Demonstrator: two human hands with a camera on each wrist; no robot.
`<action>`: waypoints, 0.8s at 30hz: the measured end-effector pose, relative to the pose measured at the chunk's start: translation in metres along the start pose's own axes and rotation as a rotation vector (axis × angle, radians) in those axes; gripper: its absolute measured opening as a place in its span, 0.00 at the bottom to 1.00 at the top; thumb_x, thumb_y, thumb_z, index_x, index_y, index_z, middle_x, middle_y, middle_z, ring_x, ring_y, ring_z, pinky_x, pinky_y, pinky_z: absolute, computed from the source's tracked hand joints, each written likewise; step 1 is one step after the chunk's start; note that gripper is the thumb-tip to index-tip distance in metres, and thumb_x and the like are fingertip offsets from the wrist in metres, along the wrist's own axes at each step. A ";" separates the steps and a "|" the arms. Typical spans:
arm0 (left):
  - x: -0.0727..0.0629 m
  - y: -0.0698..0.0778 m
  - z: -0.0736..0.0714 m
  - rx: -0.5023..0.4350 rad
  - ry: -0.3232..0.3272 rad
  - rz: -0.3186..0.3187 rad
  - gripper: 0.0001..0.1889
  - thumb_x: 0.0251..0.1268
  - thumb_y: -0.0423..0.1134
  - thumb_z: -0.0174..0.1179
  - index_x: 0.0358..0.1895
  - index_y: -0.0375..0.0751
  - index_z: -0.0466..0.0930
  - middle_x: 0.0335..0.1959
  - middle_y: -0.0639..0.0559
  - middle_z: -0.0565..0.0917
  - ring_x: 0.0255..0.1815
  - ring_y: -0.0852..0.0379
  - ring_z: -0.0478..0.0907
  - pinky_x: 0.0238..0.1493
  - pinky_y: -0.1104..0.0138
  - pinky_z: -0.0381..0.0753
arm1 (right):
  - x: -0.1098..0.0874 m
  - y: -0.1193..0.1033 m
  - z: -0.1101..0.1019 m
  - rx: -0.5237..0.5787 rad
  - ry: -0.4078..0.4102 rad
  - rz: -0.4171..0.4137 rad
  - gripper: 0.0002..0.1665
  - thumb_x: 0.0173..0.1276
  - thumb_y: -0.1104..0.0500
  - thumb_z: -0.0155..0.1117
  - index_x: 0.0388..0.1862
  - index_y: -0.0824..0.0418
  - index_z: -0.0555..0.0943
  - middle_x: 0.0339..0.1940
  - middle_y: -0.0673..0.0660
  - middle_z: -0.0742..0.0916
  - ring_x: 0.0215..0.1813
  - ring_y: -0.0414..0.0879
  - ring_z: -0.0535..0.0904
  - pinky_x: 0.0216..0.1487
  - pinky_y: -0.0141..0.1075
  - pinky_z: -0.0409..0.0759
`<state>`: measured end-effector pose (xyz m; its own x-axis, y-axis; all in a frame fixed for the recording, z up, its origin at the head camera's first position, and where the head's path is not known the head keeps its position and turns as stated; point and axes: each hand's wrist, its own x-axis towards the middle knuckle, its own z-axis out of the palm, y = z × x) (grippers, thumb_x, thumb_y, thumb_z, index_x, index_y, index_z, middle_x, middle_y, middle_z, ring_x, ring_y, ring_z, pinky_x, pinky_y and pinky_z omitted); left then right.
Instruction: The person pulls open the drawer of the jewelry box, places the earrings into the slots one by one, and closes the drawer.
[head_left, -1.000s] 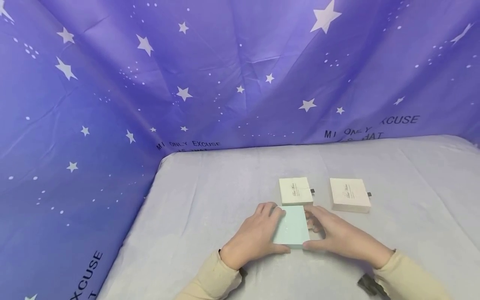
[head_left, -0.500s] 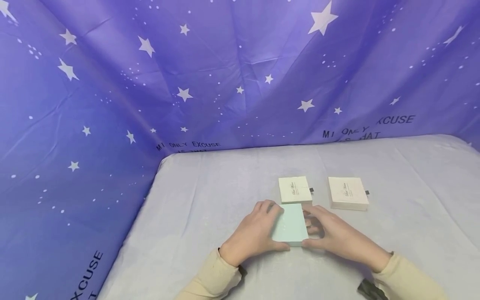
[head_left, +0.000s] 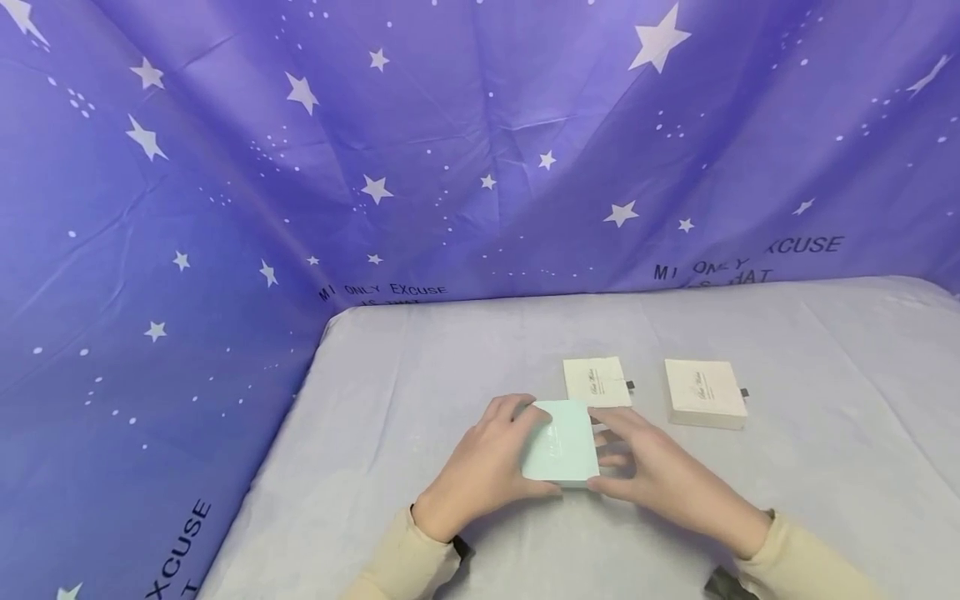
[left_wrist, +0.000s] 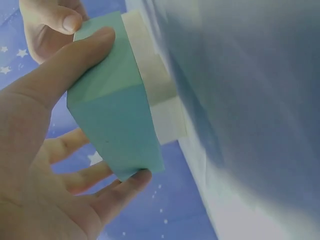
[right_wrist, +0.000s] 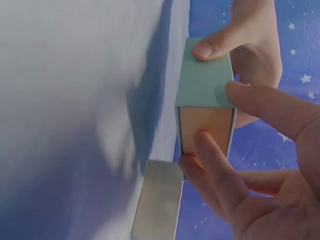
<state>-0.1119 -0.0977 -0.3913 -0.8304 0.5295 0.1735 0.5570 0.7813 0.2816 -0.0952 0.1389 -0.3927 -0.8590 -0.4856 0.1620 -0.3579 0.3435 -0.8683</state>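
A mint-green square drawer box is held level between both hands, in front of the two paler boxes. My left hand grips its left part, thumb along the near side and fingers over the far and left edges. At the right end my right hand holds it, thumb at the near corner. In the right wrist view, fingertips of that hand touch the pale inner drawer, which shows at the sleeve's end. The faint lettering on the lid is too small to read.
A cream box with a dark pull tab lies just behind the hands. Farther right is a similar pale box. All rest on a grey-white cloth-covered table; a purple starry curtain hangs behind and to the left.
Both hands have moved left together with the mint-green box, slightly away from the body. Their hold on it looks much the same. The two pale boxes have stayed in place.
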 end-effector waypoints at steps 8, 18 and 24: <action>-0.006 -0.017 -0.014 0.003 0.046 -0.020 0.41 0.38 0.59 0.79 0.59 0.48 0.74 0.67 0.46 0.71 0.67 0.49 0.69 0.56 0.57 0.82 | 0.021 -0.008 0.012 -0.098 0.004 -0.014 0.47 0.56 0.66 0.76 0.71 0.74 0.63 0.60 0.63 0.77 0.53 0.52 0.84 0.51 0.31 0.83; -0.011 -0.044 -0.025 -0.018 0.086 -0.061 0.39 0.39 0.52 0.81 0.57 0.48 0.74 0.68 0.46 0.70 0.68 0.47 0.68 0.52 0.55 0.83 | 0.055 -0.010 0.026 -0.019 -0.069 0.014 0.47 0.59 0.68 0.72 0.73 0.76 0.59 0.65 0.69 0.73 0.57 0.59 0.82 0.53 0.34 0.83; -0.005 -0.058 -0.027 -0.005 0.116 -0.031 0.37 0.39 0.49 0.82 0.56 0.48 0.74 0.67 0.43 0.70 0.68 0.45 0.68 0.53 0.54 0.83 | 0.073 -0.006 0.032 -0.029 -0.059 0.020 0.47 0.58 0.71 0.71 0.73 0.76 0.59 0.65 0.69 0.73 0.56 0.60 0.82 0.53 0.35 0.83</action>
<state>-0.1404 -0.1543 -0.3833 -0.8433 0.4631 0.2728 0.5314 0.7946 0.2935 -0.1442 0.0757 -0.3911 -0.8436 -0.5244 0.1158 -0.3518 0.3767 -0.8569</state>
